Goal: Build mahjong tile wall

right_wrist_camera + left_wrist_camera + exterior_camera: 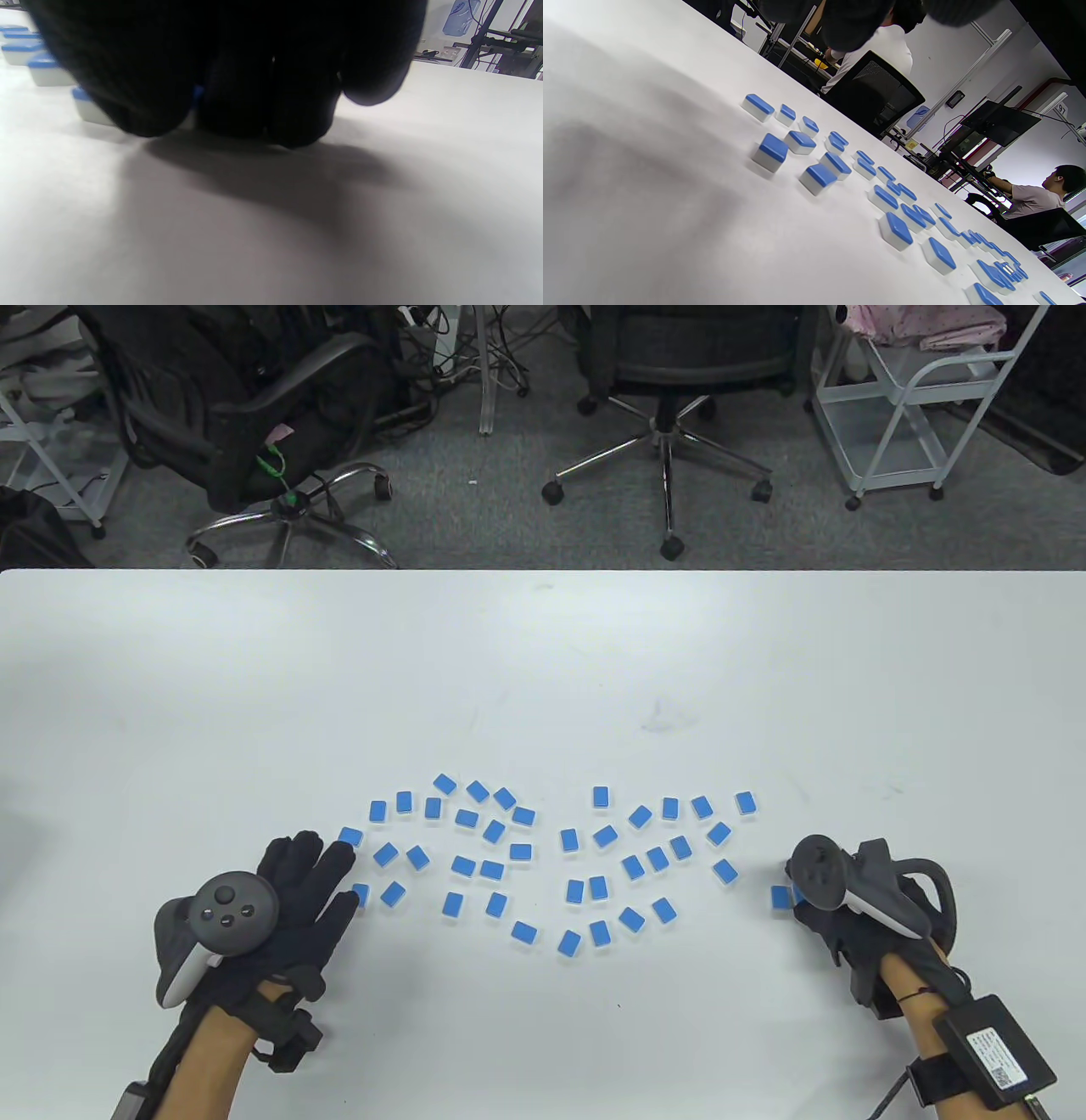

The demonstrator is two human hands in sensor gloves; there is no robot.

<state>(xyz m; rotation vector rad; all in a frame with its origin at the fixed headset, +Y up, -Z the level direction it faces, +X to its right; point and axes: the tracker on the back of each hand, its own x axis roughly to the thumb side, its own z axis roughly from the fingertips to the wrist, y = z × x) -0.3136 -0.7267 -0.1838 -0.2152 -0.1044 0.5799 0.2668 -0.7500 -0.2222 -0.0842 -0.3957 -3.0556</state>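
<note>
Many blue-backed mahjong tiles (492, 869) lie scattered flat in the near middle of the white table (543, 661); none are stacked or lined up. My left hand (327, 875) lies open with fingers spread at the left end of the scatter, its fingertips (346, 853) next to two tiles (350, 837). The left wrist view shows the tiles (818, 178) running off to the right. My right hand (804, 901) is at the right end, fingers curled down on a tile (780, 897). In the right wrist view the curled fingers (263, 84) fill the frame and a sliver of blue (197, 91) shows between them.
Office chairs (670, 407) and a white wire cart (916, 398) stand on the floor beyond the table's far edge. The table's far half and near edge are bare white surface. More tiles (46, 70) sit left of my right hand.
</note>
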